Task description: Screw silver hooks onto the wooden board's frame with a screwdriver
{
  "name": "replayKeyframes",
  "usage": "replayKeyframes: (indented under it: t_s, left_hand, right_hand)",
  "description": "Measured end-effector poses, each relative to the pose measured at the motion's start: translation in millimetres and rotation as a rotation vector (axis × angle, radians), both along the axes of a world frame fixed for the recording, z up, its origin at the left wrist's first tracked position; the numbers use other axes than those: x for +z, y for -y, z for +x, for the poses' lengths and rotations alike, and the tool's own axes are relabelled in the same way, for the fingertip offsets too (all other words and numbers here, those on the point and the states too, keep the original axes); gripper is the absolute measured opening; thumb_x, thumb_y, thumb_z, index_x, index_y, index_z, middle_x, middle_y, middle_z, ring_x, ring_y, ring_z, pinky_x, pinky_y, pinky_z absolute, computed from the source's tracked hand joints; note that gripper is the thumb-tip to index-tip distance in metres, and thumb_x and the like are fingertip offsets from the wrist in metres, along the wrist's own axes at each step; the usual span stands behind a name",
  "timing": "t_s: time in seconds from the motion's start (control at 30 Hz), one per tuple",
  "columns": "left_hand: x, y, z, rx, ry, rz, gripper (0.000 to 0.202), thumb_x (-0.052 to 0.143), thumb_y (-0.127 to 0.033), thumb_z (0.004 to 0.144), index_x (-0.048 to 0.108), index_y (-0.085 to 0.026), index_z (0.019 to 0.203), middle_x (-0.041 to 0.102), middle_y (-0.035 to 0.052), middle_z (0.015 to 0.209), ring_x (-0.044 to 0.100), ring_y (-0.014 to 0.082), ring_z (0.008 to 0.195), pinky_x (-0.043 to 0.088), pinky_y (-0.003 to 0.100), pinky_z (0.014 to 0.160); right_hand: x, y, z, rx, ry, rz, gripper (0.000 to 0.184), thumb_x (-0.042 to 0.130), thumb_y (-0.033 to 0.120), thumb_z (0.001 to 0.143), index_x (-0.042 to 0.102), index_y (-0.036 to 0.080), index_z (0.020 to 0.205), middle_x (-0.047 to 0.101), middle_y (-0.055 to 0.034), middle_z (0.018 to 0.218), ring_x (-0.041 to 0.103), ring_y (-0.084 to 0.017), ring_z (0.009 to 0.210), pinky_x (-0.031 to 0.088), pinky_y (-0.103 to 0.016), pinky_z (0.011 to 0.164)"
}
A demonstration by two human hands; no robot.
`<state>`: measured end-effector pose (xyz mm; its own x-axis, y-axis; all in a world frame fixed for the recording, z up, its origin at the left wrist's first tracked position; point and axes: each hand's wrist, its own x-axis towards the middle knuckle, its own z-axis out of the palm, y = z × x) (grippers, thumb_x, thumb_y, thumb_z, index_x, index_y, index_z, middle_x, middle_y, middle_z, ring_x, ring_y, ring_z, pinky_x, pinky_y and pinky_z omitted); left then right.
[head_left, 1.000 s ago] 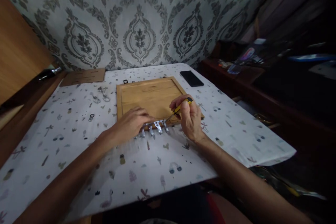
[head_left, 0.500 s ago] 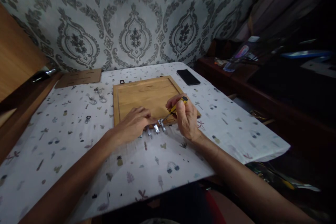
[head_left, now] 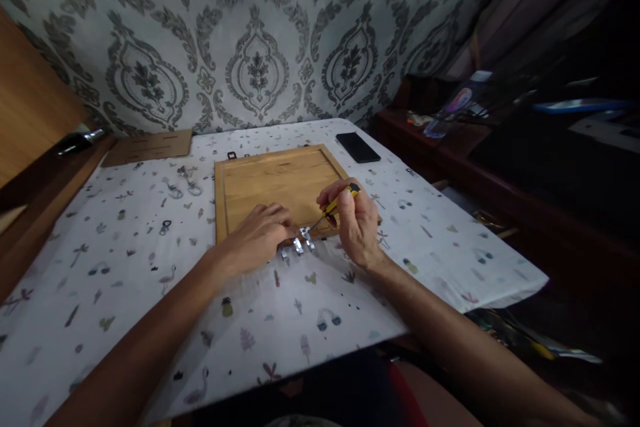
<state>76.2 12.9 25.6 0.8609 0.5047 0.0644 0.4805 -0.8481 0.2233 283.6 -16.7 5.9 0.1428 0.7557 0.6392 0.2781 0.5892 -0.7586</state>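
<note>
A framed wooden board (head_left: 277, 177), like a small cabinet door, lies flat on the table. My right hand (head_left: 357, 227) is closed around the yellow and black handle of a screwdriver (head_left: 340, 201). Its shaft slants down to a shiny metal piece (head_left: 308, 239) at the board's front edge. Close by are another metal piece (head_left: 299, 245) and a third metal piece (head_left: 285, 253), partly beside my hand. My left hand (head_left: 260, 233) is closed over the front edge of the board, its thumb side nearest the metal pieces. Its fingertips are partly hidden.
A patterned white cloth (head_left: 300, 320) covers the table. Loose metal parts (head_left: 183, 183) and a small dark-edged part (head_left: 165, 227) lie left of the board. Cardboard (head_left: 147, 148) is at the back left, a black phone (head_left: 357, 147) at the back right. A bottle (head_left: 455, 107) stands beyond.
My left hand has shifted slightly right along the board's front edge, covering the leftmost metal piece. The right hand keeps the screwdriver at nearly the same spot.
</note>
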Motion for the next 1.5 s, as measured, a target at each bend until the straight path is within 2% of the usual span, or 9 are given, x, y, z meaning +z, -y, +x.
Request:
replayKeyframes:
  t_s: [0.17, 0.27, 0.37, 0.67, 1.03, 1.27, 1.4, 1.5]
  left_hand:
    - [-3.8, -1.2, -0.4, 0.015, 0.038, -0.017, 0.029, 0.056, -0.004, 0.100, 0.079, -0.022, 0.102, 0.063, 0.0051, 0.100, 0.057, 0.0229, 0.103, 0.041, 0.036, 0.087]
    - [-3.5, 0.0, -0.1, 0.018, 0.054, -0.013, 0.027, 0.057, -0.005, 0.101, 0.079, -0.021, 0.099, 0.063, 0.0050, 0.097, 0.056, 0.0225, 0.101, 0.040, 0.036, 0.086]
    - [-2.0, 2.9, 0.6, 0.025, 0.046, 0.011, 0.031, 0.054, -0.003, 0.101, 0.078, -0.021, 0.104, 0.062, 0.0047, 0.097, 0.056, 0.0226, 0.101, 0.039, 0.036, 0.087]
    - [1.5, 10.9, 3.2, 0.051, -0.002, 0.027, 0.032, 0.048, -0.005, 0.104, 0.078, -0.018, 0.103, 0.065, 0.0067, 0.101, 0.056, 0.0245, 0.104, 0.041, 0.039, 0.091]
    - [-2.5, 11.1, 1.7, 0.043, 0.047, 0.049, 0.033, 0.048, -0.005, 0.104, 0.076, -0.018, 0.097, 0.064, 0.0063, 0.097, 0.056, 0.0237, 0.100, 0.041, 0.037, 0.090]
    - [-3.7, 11.9, 3.3, 0.061, 0.039, 0.051, 0.035, 0.047, -0.003, 0.104, 0.078, -0.018, 0.098, 0.066, 0.0070, 0.099, 0.058, 0.0247, 0.105, 0.042, 0.039, 0.092]
    - [-1.6, 11.7, 3.7, 0.061, 0.021, 0.044, 0.034, 0.049, -0.002, 0.102, 0.078, -0.019, 0.107, 0.066, 0.0069, 0.099, 0.058, 0.0250, 0.105, 0.043, 0.039, 0.093]
    - [0.2, 11.3, 3.8, 0.053, 0.009, 0.026, 0.034, 0.050, 0.000, 0.101, 0.078, -0.018, 0.106, 0.066, 0.0066, 0.100, 0.058, 0.0245, 0.104, 0.043, 0.039, 0.092]
  right_hand:
    - [18.0, 2.2, 0.9, -0.009, -0.086, 0.021, 0.045, 0.048, 0.060, 0.106, 0.063, 0.022, 0.088, 0.066, -0.0021, 0.076, 0.058, -0.013, 0.061, 0.044, -0.025, 0.048]
    - [33.9, -2.5, -1.5, 0.028, -0.091, 0.008, 0.048, 0.051, 0.064, 0.104, 0.062, 0.022, 0.084, 0.066, -0.0003, 0.069, 0.053, -0.011, 0.052, 0.041, -0.024, 0.044]
    - [41.1, -8.2, -6.9, 0.069, -0.075, -0.041, 0.053, 0.053, 0.070, 0.100, 0.062, 0.022, 0.081, 0.066, 0.0005, 0.064, 0.048, -0.010, 0.047, 0.039, -0.024, 0.043]
    - [24.3, -10.9, -14.0, 0.055, -0.082, -0.066, 0.057, 0.052, 0.072, 0.099, 0.062, 0.021, 0.077, 0.063, 0.0002, 0.061, 0.051, -0.011, 0.050, 0.038, -0.025, 0.043]
    - [24.3, -12.7, -12.9, 0.053, -0.048, -0.094, 0.059, 0.051, 0.073, 0.099, 0.062, 0.020, 0.076, 0.064, -0.0002, 0.060, 0.049, -0.010, 0.048, 0.038, -0.026, 0.044]
    - [24.9, -12.4, -11.5, 0.147, -0.058, -0.115, 0.051, 0.059, 0.067, 0.099, 0.062, 0.020, 0.080, 0.062, 0.0018, 0.063, 0.048, -0.009, 0.050, 0.038, -0.025, 0.045]
    - [25.1, -11.7, -9.6, 0.215, -0.127, -0.135, 0.047, 0.065, 0.065, 0.096, 0.061, 0.020, 0.083, 0.065, 0.0001, 0.072, 0.057, -0.010, 0.056, 0.040, -0.022, 0.044]
    - [23.0, -12.1, -6.7, 0.238, -0.184, -0.159, 0.050, 0.058, 0.070, 0.098, 0.064, 0.020, 0.095, 0.067, -0.0011, 0.077, 0.064, -0.012, 0.061, 0.042, -0.021, 0.043]
